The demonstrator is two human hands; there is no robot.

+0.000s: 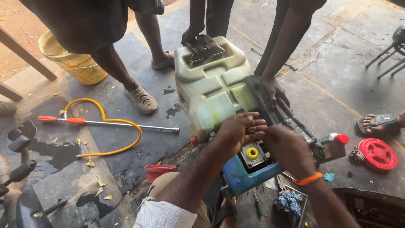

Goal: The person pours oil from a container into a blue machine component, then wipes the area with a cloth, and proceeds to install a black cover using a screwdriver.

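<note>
Both hands meet at the base of a pale tank [211, 90] tipped on its side on the floor — the left hand [240, 131] curls its fingers around a small metal part at the tank's edge, and the right hand [289, 150] is closed beside it, though what it grips I cannot tell. Just under them sits a blue housing [244, 175] with a yellow ring [252, 153], while two other people's hands steady the tank — a lance [109, 123] with an orange hose [126, 135] lies well apart.

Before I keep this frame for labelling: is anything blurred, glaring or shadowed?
Head view: the hands, left and right, are slightly motion-soft; the tank lies in even shade with no glare; sunlit dirt is bright at top left; edges show wide-angle bending.
</note>
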